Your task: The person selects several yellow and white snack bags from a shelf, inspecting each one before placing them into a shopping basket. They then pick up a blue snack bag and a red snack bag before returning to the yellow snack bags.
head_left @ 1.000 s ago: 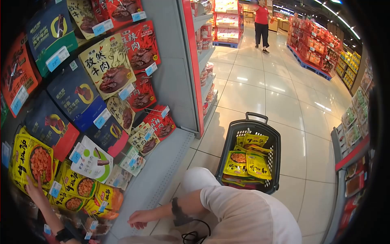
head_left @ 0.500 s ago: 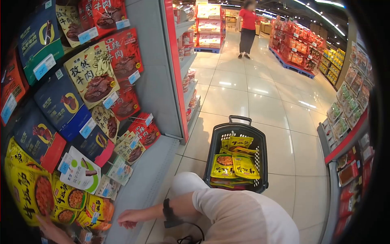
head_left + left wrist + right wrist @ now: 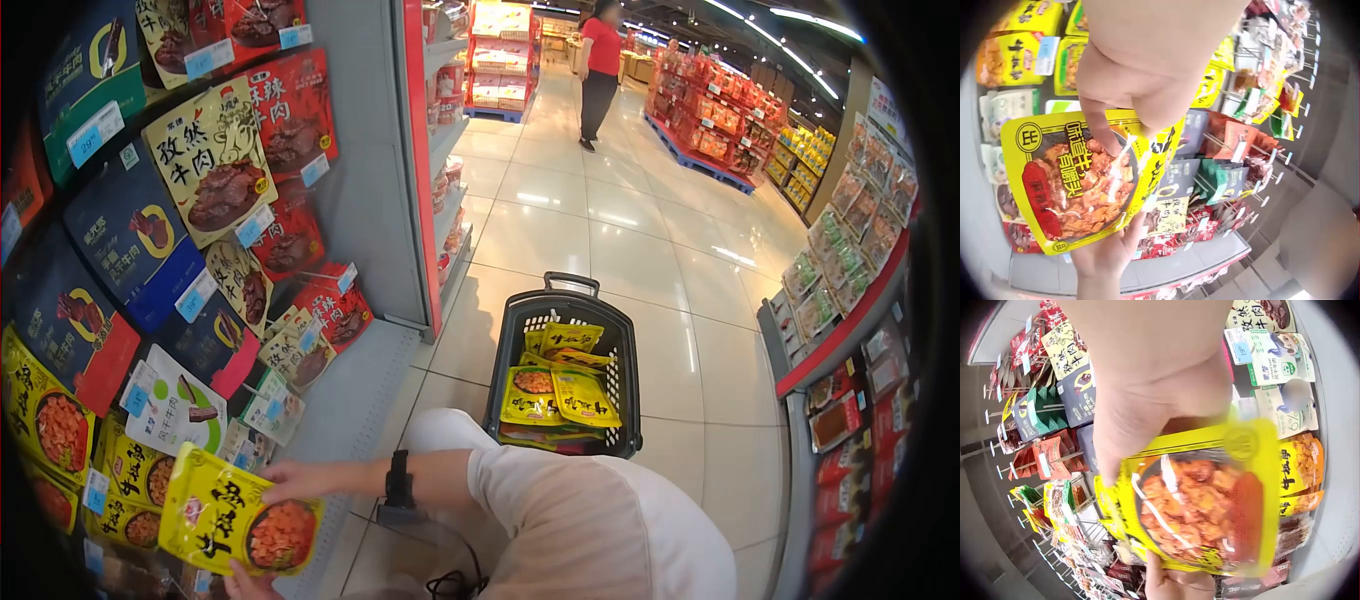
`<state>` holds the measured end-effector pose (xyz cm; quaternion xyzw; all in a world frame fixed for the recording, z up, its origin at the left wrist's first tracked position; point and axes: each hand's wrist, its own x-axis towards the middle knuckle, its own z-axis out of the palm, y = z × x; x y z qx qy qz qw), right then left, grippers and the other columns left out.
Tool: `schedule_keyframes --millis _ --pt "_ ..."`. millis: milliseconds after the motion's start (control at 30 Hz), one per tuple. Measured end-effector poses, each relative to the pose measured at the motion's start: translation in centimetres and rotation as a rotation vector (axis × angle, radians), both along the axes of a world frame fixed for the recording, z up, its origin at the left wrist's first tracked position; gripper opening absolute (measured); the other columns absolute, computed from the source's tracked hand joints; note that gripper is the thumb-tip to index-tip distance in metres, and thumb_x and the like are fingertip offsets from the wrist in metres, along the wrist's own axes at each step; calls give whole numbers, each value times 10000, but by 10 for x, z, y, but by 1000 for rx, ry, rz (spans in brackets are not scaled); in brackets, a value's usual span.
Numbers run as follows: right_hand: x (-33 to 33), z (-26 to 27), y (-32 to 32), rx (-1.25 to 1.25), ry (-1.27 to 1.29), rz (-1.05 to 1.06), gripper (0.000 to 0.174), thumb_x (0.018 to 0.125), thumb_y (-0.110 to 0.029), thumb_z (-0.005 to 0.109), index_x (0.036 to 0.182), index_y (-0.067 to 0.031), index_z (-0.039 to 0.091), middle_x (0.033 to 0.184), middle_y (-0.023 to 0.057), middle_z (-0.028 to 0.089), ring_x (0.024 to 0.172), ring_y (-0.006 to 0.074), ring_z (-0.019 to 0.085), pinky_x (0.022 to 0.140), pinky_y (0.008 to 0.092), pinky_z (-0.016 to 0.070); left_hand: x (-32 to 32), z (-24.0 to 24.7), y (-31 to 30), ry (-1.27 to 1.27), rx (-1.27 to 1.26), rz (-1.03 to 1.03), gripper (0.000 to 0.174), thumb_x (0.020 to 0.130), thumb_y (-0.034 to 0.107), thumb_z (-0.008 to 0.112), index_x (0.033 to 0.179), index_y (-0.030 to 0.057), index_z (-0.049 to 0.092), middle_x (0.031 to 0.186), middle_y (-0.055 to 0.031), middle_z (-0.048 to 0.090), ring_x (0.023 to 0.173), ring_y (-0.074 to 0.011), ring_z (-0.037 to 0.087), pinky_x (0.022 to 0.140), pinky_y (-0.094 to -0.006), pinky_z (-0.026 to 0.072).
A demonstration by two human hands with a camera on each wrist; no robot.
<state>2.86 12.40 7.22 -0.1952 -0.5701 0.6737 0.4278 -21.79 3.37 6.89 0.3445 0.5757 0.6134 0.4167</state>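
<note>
Both hands hold a yellow food packet [image 3: 242, 512] with a picture of reddish diced food, held in front of the lower rack. My left hand [image 3: 250, 583] pinches its bottom edge, mostly cut off in the head view; in the left wrist view that left hand [image 3: 1141, 81] has a finger over the printed face. At the upper right edge, my right hand [image 3: 300, 480] grips the packet, a dark band round its wrist. Similar yellow packets [image 3: 48, 405] hang behind on the rack, beside a white and green packet [image 3: 178, 405].
A black basket [image 3: 625, 375] with several yellow packets stands on the tiled floor, beyond my bent knee. To the left, the grey shelf base [image 3: 370, 375] runs below hanging packets with blue price tags. Another stocked shelf [image 3: 845, 345] borders the right side. A person in red [image 3: 601, 60] stands farther off.
A yellow packet has come off the left rack in my left hand and moved right. My right hand, free before, now grips it too. The view has shifted slightly.
</note>
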Motion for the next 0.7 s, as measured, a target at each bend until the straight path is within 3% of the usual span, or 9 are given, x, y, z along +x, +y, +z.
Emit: schedule_keyframes --millis 33,100,167,233,267,333,400,467,700 --pt "4 4 -3 48 -148 81 352 859 -251 600 1101 2 559 967 42 619 858 107 545 723 285 474 -1 -9 1 1 -8 -8 399 873 186 534 1233 17 508 1191 -248 500 983 -379 509 869 -430 414" --pt "5 4 -8 164 -190 31 284 818 -189 633 1022 7 609 829 38 646 736 107 556 673 282 479 -13 -43 1 758 87 -300 400 893 195 525 1232 -14 488 1203 -186 490 947 -331 513 852 -372 430" --pt "3 -5 -7 246 -300 -59 289 802 -178 645 1025 2 608 780 18 638 675 99 551 605 272 471 -15 -57 6 850 72 -393 396 919 207 493 1224 -44 474 1174 -152 506 940 -313 513 836 -349 440" --pt "14 -2 -8 61 -413 -74 262 806 -180 647 1025 -39 627 737 -16 628 607 84 540 520 257 445 15 -16 6 243 -401 -324 398 942 220 451 1234 -50 461 1122 -161 540 889 -338 527 853 -358 435" --pt "12 5 -11 -16 -348 -67 254 809 -184 648 1022 -47 632 728 -27 623 589 80 535 495 256 436 16 -14 8 282 -501 -298 409 950 284 450 1267 27 475 1132 -139 569 859 -199 572 738 -306 466" --pt "23 16 -18 -150 -236 -86 308 801 -194 672 1071 -53 627 915 20 643 785 100 574 659 265 477 12 -29 12 104 -147 -605 471 920 282 527 1294 22 408 1175 -90 540 1024 -185 555 821 -294 475" --pt "15 23 -14 -355 -48 -33 354 799 -169 672 1116 -28 598 1033 47 639 886 131 589 753 294 492 24 -26 6 -362 -108 -599 489 912 245 547 1309 14 378 1252 -99 491 1086 -187 529 879 -305 462" --pt "1 -4 -2 -459 -39 -15 328 825 -138 645 1118 -8 579 1062 79 631 919 161 612 797 311 512 25 -36 7 -145 -229 -581 498 877 127 587 1308 15 364 1193 -77 533 1040 -182 557 839 -293 483" --pt "-4 -17 3 -598 167 -52 281 847 -67 599 1096 52 545 1010 145 634 847 205 646 744 339 551 29 -16 -1 -410 -277 -664 459 841 113 619 1254 22 441 1165 -94 559 997 -194 583 777 -365 537"
